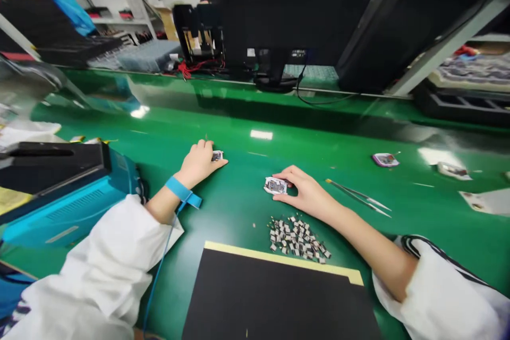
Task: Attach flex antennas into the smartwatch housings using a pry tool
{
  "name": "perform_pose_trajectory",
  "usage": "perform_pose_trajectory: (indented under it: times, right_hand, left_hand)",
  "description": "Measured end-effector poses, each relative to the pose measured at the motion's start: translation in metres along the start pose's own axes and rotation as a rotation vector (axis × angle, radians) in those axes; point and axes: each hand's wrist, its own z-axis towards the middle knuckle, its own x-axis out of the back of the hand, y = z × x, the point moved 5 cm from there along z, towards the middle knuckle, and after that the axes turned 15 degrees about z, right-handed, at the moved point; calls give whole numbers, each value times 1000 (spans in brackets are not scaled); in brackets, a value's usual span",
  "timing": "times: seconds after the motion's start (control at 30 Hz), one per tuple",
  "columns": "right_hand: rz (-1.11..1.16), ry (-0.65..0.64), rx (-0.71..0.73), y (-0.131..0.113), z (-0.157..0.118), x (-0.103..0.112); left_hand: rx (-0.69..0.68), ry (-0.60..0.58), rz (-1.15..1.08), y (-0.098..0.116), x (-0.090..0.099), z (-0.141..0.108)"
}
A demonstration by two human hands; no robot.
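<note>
My left hand [200, 161], with a blue wrist strap [183, 191] and cord, is closed round a small device [217, 156] on the green table. Between the thumb and fingers of my right hand [297, 189] is a white-edged circuit module [275, 186]. Just below that hand lies a pile of small metal parts [297, 238]. A pair of tweezers [360, 197] rests to its right.
A black mat [279, 297] with a yellow edge lies in front. Blue equipment [71, 202] stands at left. Further right are a purple-edged module [385, 159] and a white one [453, 170]. A monitor stand [277, 77] is behind.
</note>
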Motion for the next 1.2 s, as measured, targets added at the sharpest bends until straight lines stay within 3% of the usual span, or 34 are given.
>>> perform_pose_trajectory:
  times: [0.07, 0.13, 0.2, 0.27, 0.4, 0.53, 0.67, 1.03, 1.2]
  right_hand:
    - [10, 11, -6, -1, 1, 0]
    - [23, 21, 2, -2, 3, -2]
    - [37, 25, 8, -3, 6, -3]
    - [49, 38, 19, -3, 8, -2]
    - [-42, 67, 155, -11, 7, 2]
    - [-387, 49, 313, -24, 9, 1]
    - [-607, 67, 362, -36, 20, -2]
    - [-656, 191, 499, -44, 27, -4]
    - [-592, 199, 514, -43, 28, -6]
  left_hand:
    - [-54, 34, 3, 11, 10, -15]
    - [-265, 106, -101, 35, 16, -26]
    - [-498, 106, -308, 63, 14, -34]
    - [-588, 64, -440, 82, 4, -37]
    - [-582, 53, -546, 99, -10, -37]
    - [-523, 22, -689, 96, -10, -33]
    - [-474, 2, -830, 92, -9, -29]
    - [-431, -103, -932, 91, -9, -26]
    - [-453, -81, -902, 91, -8, -27]
